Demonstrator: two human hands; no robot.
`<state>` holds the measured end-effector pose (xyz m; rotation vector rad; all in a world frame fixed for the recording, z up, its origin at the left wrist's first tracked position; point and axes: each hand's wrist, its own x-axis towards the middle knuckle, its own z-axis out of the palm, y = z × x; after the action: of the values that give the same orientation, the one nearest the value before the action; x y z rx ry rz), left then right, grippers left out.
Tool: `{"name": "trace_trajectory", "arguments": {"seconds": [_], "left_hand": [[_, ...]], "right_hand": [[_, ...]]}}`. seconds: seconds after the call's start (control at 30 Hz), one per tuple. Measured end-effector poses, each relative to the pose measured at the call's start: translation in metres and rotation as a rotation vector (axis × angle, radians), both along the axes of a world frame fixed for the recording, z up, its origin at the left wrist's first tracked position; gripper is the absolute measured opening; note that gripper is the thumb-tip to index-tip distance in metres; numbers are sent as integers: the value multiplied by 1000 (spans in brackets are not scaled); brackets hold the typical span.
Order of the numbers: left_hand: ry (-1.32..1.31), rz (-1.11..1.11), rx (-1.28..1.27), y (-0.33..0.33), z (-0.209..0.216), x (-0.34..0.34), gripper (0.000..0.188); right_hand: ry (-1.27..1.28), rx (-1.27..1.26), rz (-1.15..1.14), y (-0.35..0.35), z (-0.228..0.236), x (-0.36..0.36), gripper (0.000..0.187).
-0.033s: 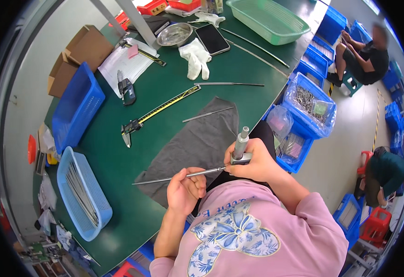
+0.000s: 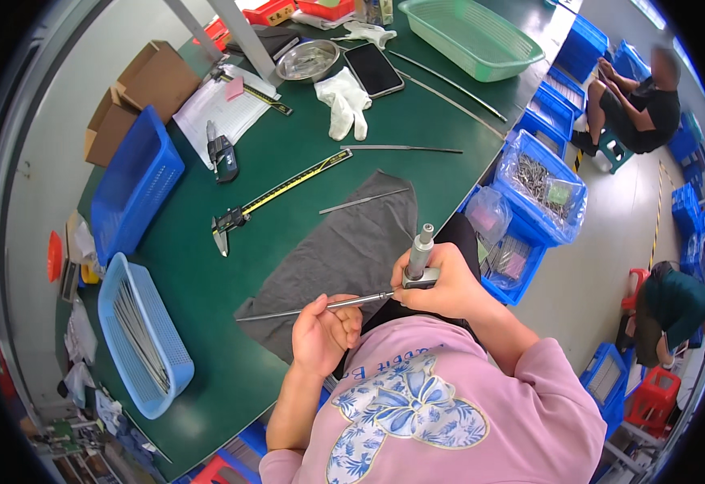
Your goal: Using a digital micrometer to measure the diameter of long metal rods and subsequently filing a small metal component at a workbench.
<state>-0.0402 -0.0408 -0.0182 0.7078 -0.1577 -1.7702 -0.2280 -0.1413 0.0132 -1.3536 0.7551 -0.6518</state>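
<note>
My right hand [image 2: 451, 284] is closed around a micrometer [image 2: 420, 252], its silver thimble pointing up and away from me. A slim metal rod [image 2: 360, 301] runs from my left hand [image 2: 324, 329] to the micrometer, its right end meeting the measuring jaws. Thumb and fingers of my left hand pinch the rod near its middle. The rod's thinner left end reaches out over a grey cloth [image 2: 320, 250] on the green table. Another thin rod [image 2: 364, 201] rests on that cloth. Beyond it lies a digital caliper [image 2: 288, 187] with a yellow-marked scale.
On the left, a light-blue basket [image 2: 181, 373] holds several rods, near a tilted dark-blue basket [image 2: 147, 185]. Farther back are a second micrometer [image 2: 222, 157], white gloves [image 2: 343, 103], a phone [image 2: 373, 69] and a green basket [image 2: 473, 48]. Blue bins [image 2: 534, 266] stand right; two people sit beyond.
</note>
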Motion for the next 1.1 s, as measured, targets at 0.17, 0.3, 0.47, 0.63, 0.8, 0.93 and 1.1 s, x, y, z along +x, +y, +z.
{"name": "trace_trajectory", "arguments": {"seconds": [0.17, 0.3, 0.47, 0.63, 0.8, 0.93, 1.1], "left_hand": [[-565, -140, -140, 14, 16, 5, 41], [-2320, 233, -633, -20, 58, -7, 17], [-2037, -133, -457, -20, 41, 25, 13], [-2039, 203, -540, -48, 79, 78, 13], [-2497, 450, -455, -95, 124, 199, 11], [-2616, 440, -120, -133, 114, 306, 13], [-2311, 358, 129, -145, 50, 417, 15]], "right_hand": [[77, -99, 18, -11, -2, 1, 9], [109, -105, 50, -23, -1, 3, 10], [95, -117, 98, -40, 2, 7, 16], [509, -634, -275, -109, 14, 0, 24], [771, -1024, -535, -152, -3, 6, 22], [816, -1203, -671, -161, -28, -5, 22], [770, -1403, -800, -158, -47, -8, 22]]}}
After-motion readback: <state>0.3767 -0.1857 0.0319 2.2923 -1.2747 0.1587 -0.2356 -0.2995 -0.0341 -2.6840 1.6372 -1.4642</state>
